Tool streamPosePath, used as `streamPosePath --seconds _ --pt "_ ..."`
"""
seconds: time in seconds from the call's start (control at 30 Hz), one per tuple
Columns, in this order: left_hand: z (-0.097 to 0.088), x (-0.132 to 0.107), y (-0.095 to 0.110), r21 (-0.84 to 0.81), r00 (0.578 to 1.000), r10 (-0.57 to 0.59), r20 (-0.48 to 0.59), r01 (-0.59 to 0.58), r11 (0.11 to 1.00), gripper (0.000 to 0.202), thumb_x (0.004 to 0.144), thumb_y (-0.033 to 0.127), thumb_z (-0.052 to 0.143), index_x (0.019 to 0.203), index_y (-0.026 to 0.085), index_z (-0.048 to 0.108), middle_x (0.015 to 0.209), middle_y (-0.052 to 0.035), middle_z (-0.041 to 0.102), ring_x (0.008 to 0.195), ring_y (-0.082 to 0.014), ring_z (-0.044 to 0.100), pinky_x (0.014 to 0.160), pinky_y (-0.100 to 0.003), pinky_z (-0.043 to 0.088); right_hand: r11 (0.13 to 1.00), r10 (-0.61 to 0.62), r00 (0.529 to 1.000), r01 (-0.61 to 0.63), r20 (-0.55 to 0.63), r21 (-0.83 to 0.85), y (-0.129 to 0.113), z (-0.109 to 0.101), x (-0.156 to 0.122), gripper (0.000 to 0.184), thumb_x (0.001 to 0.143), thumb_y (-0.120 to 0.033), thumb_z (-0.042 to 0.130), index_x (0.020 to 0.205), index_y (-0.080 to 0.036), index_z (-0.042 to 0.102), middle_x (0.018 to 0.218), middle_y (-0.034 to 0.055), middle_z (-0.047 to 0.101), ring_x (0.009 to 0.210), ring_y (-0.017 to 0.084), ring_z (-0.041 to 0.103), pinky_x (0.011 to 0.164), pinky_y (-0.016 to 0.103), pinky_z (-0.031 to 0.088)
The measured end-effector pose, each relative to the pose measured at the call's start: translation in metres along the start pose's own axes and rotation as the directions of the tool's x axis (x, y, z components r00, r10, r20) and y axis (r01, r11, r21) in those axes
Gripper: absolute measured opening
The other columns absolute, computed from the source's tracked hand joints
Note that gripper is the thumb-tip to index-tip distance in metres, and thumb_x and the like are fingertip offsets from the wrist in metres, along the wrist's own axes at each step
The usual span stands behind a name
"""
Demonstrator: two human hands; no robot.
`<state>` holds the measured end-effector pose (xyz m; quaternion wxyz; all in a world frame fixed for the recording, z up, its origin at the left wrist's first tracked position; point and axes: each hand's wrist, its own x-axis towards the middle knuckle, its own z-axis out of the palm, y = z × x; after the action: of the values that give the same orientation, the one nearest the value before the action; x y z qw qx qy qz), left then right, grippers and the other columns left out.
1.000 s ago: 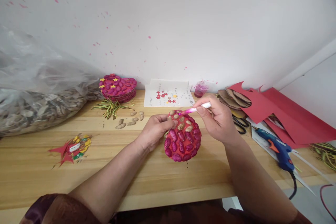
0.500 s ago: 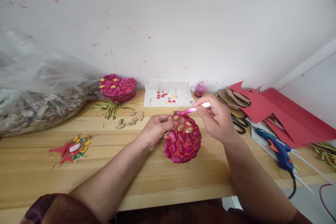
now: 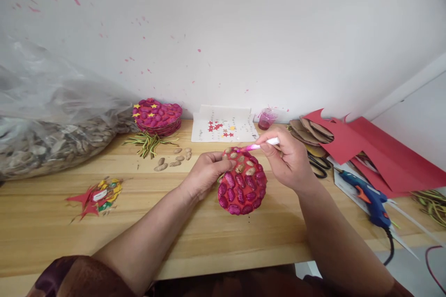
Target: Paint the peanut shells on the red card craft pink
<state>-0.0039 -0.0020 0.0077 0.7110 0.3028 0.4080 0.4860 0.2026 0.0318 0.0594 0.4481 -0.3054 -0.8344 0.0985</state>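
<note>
My left hand (image 3: pixel 209 171) grips the left edge of a round red disc (image 3: pixel 251 184) above the table, thumb on its face. Peanuts are stuck all over the disc; most are painted magenta, while several near the top are still tan, like one peanut (image 3: pixel 250 171). Between the fingers of my right hand (image 3: pixel 287 158) is a white paintbrush (image 3: pixel 268 142) with a magenta-stained end. Its tip touches the disc's upper part, by the peanuts there. Several loose peanuts (image 3: pixel 174 164) lie on the table left of the disc.
A bag of peanuts (image 3: pixel 52 148) fills the left side. Behind stand a stack of magenta discs (image 3: pixel 158 123), a paper with stars (image 3: pixel 205 134) and a paint cup (image 3: pixel 266 120). Scissors (image 3: pixel 318 165), red card (image 3: pixel 393 158) and a blue glue gun (image 3: pixel 374 204) lie on the right.
The disc has tilted very slightly in my left hand. The brush tip stays at the disc's upper part, and both hands keep their hold.
</note>
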Motion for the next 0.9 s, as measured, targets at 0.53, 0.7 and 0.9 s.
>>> streamPosePath --seconds 0.53,0.7,0.9 --pt "-0.003 0.003 -0.001 -0.078 0.999 -0.022 -0.043 0.018 0.997 0.030 0.056 0.026 0.097 0.076 0.009 0.082 0.072 -0.0089 0.078 0.060 -0.0151 0.067 0.065 -0.027 0.053 0.998 0.067 0.997 -0.067 -0.040 0.011 0.005 0.000 -0.002 0.014 0.105 -0.033 0.056 0.100 -0.024 0.066 0.091 0.0032 0.072 0.080 0.019 0.063 0.076 0.036 0.046" --pt "0.000 0.002 0.002 -0.126 0.997 -0.042 -0.058 0.034 0.991 0.026 0.056 0.022 0.095 0.072 0.010 0.080 0.067 -0.0068 0.075 0.056 -0.0138 0.064 0.062 -0.026 0.052 0.993 0.121 0.992 -0.121 -0.038 0.012 0.009 0.000 -0.003 0.016 0.105 -0.037 0.057 0.100 -0.024 0.066 0.087 0.0034 0.069 0.080 0.019 0.063 0.072 0.035 0.045" --pt "-0.001 0.002 0.002 -0.097 0.996 -0.050 -0.068 0.044 0.994 0.026 0.058 0.022 0.093 0.076 0.009 0.081 0.069 -0.0082 0.076 0.056 -0.0137 0.063 0.061 -0.026 0.052 0.987 0.149 0.988 -0.146 -0.041 0.070 0.011 -0.002 -0.003 0.017 0.105 -0.037 0.056 0.100 -0.024 0.066 0.087 0.0034 0.068 0.079 0.018 0.062 0.069 0.034 0.044"
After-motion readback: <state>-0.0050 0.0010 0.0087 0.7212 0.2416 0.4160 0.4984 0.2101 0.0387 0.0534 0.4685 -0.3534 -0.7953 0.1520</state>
